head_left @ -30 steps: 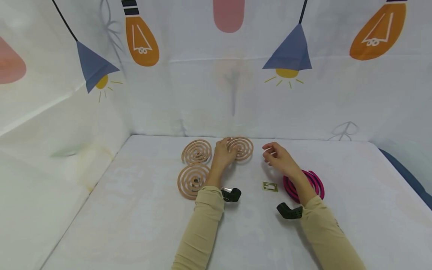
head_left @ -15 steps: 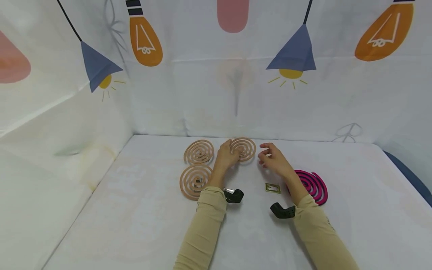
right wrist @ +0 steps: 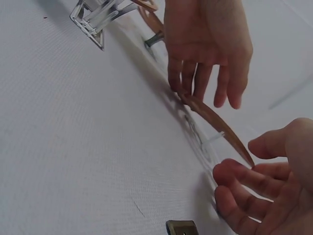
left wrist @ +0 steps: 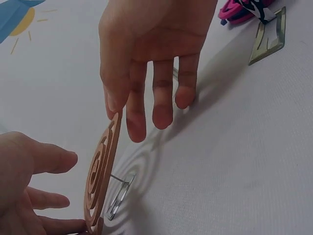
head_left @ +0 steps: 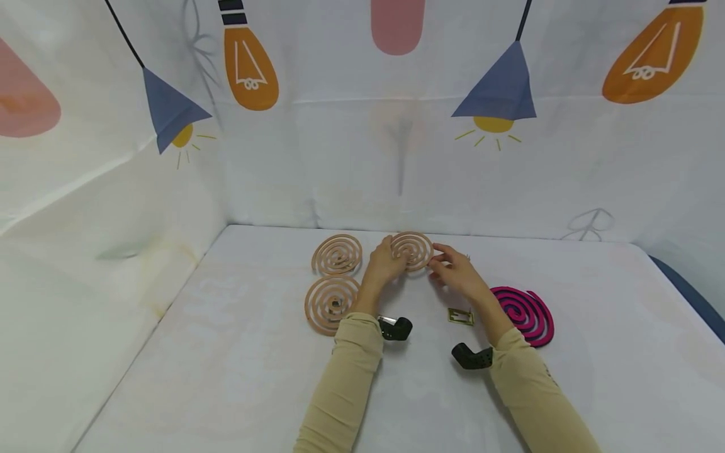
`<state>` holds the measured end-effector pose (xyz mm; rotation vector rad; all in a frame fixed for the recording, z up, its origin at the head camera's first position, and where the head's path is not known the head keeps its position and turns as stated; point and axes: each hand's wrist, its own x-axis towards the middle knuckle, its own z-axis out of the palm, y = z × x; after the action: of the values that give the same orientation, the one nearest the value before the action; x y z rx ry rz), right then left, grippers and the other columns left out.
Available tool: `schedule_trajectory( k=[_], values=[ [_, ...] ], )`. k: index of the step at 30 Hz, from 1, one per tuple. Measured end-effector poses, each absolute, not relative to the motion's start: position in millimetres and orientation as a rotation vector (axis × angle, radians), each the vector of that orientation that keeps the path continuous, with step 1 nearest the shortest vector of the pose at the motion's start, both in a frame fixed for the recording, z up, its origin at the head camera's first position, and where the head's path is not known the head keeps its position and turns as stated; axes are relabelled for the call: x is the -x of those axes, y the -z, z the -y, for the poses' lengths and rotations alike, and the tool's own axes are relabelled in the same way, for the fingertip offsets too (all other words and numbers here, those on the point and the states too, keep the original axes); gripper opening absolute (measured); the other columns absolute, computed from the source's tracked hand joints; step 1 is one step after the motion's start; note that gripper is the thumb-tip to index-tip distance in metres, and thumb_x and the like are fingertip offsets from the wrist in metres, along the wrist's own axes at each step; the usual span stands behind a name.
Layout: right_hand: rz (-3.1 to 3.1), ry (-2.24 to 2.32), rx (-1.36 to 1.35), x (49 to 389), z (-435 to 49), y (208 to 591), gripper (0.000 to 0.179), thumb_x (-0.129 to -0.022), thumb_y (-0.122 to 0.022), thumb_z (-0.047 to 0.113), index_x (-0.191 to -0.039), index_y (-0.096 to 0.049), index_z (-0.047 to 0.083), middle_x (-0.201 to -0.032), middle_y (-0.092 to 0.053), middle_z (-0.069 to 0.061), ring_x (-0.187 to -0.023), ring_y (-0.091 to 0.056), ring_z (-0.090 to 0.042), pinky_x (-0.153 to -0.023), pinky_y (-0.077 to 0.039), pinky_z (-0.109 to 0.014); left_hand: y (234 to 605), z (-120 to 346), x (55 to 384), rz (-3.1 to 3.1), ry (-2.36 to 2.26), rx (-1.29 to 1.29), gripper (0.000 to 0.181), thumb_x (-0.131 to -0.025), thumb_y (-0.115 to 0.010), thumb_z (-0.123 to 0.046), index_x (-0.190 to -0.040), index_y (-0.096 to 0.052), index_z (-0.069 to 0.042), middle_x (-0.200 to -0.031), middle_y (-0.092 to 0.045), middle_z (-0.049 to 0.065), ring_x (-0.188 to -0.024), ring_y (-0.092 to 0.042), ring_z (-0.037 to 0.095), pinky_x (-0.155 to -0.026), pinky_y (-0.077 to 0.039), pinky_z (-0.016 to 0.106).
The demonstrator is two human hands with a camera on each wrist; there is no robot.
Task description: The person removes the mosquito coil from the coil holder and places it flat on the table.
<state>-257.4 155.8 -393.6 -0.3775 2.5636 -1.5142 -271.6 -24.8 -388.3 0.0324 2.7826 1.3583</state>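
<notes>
A brown mosquito coil (head_left: 417, 251) sits at the back of the table on the pin of a metal stand (left wrist: 126, 186). My left hand (head_left: 385, 261) is at its left side, fingers mostly straight, fingertips touching the edge and thumb apart over the coil. At the opposite edge, my right hand (head_left: 457, 274) pinches the rim between thumb and index finger, its other fingers hanging free. The right wrist view shows this coil (right wrist: 217, 122) nearly edge-on, with the pin beneath it.
Two more brown coils (head_left: 337, 254) lie left of my left forearm. A pink and navy coil (head_left: 529, 318) is beside my right forearm, with a brass-coloured stand (head_left: 460, 316) nearby. A silver metal stand (right wrist: 95, 29) shows in the right wrist view. White cloth walls enclose the back and sides.
My right hand has moved left to the brown coil and now pinches its right edge. The left hand has stayed at the coil, and the head view has shifted slightly.
</notes>
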Motion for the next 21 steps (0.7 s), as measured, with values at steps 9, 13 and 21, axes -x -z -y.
schedule_trajectory(
  k=[9, 13, 21],
  values=[
    [-2.559, 1.507, 0.379, 257.5, -156.4, 392.6, 0.051, -0.098, -0.047, 0.010, -0.143, -0.030, -0.007, -0.122, -0.054, -0.035, -0.092, -0.066, -0.039, -0.071, -0.055, -0.034, 384.6, 23.8, 270.9, -2.814, -1.390, -0.021, 0.063, -0.090, -0.055, -0.030, -0.142, -0.037, 0.000, -0.140, -0.046, 0.025, -0.131, -0.042, 0.041, -0.110, -0.034, 0.046],
    [-2.587, 1.502, 0.387, 257.6, -156.8, 391.5, 0.050, -0.097, -0.048, 0.011, -0.141, -0.033, -0.007, -0.119, -0.056, -0.034, -0.089, -0.067, -0.037, -0.069, -0.055, -0.032, 382.9, 24.5, 271.5, -2.842, -1.397, -0.037, 0.061, -0.090, -0.056, -0.030, -0.140, -0.041, 0.001, -0.138, -0.049, 0.023, -0.130, -0.045, 0.039, -0.109, -0.036, 0.043],
    [-2.652, 1.491, 0.395, 260.3, -159.0, 390.1, 0.047, -0.097, -0.051, 0.012, -0.139, -0.038, -0.006, -0.113, -0.059, -0.031, -0.087, -0.065, -0.035, -0.063, -0.051, -0.022, 373.3, 28.4, 270.8, -2.888, -1.393, -0.107, 0.053, -0.090, -0.054, -0.023, -0.137, -0.046, 0.000, -0.135, -0.053, 0.021, -0.127, -0.048, 0.036, -0.106, -0.040, 0.043]
  ],
)
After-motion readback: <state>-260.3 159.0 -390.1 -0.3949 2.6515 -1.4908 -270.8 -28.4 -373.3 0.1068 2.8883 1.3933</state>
